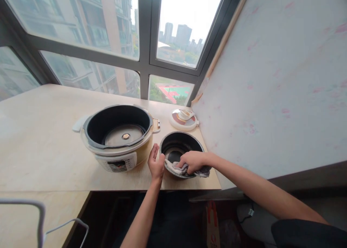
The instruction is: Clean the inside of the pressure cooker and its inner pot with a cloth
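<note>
A black inner pot [173, 147] stands near the front edge of the wooden surface, its opening facing up. My right hand [192, 161] reaches over its near rim, fingers closed on a grey-and-white cloth [173, 166]. The cloth lies against the inside of the near wall, and one end hangs over the rim at the right. Along the pot's left side, my left hand [156, 164] is open, fingers stretched upward and thumb by the rim. To its left sits the pressure cooker body [121, 152], lidless, with a metal heating plate [115, 135] showing inside.
A white-and-brown lid [184, 118] rests behind the pot, close to the patterned wall [271, 96]. Grey-framed windows [145, 42] rise at the back. White curved bars [40, 212] stick up at lower left. A paper bag [213, 226] stands below the front edge.
</note>
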### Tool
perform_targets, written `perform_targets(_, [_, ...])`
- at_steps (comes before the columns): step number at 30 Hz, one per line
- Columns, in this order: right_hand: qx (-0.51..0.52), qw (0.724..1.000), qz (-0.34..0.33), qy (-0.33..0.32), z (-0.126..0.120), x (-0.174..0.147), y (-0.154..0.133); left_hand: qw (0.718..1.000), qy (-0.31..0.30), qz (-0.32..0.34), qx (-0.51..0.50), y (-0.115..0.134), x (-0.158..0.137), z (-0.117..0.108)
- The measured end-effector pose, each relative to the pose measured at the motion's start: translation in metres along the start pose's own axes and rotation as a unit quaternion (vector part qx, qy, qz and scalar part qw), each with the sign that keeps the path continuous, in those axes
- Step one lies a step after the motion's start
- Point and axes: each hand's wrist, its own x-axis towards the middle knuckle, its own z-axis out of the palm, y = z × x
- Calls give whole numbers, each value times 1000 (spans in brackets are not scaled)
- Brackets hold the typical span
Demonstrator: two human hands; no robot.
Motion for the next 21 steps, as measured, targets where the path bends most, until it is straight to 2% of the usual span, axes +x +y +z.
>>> perform_targets(3, [-92, 995, 17, -35, 0, -8, 9, 999, -34, -8, 0, 5, 10, -7])
perform_targets(5, [-135, 990, 44, -17, -1, -15, 24, 997, -65, -44, -15, 9, 14, -9])
perform_targets(9, [-197, 972, 59, 110, -2, -21, 62, 993, -87, -80, -15, 16, 17, -11])
perform_targets(13, [-239, 938, 40, 247, -1, -5, 87, 992, -89, -83, -11, 21, 18, -11])
perform_targets(17, [-236, 909, 33, 343, -6, 29, 80, 993, -89, -81, -7, 23, 19, -9])
perform_targets(21, [-224, 889, -36, 399, -11, 62, 47, 994, -92, -55, 14, 26, 16, -7])
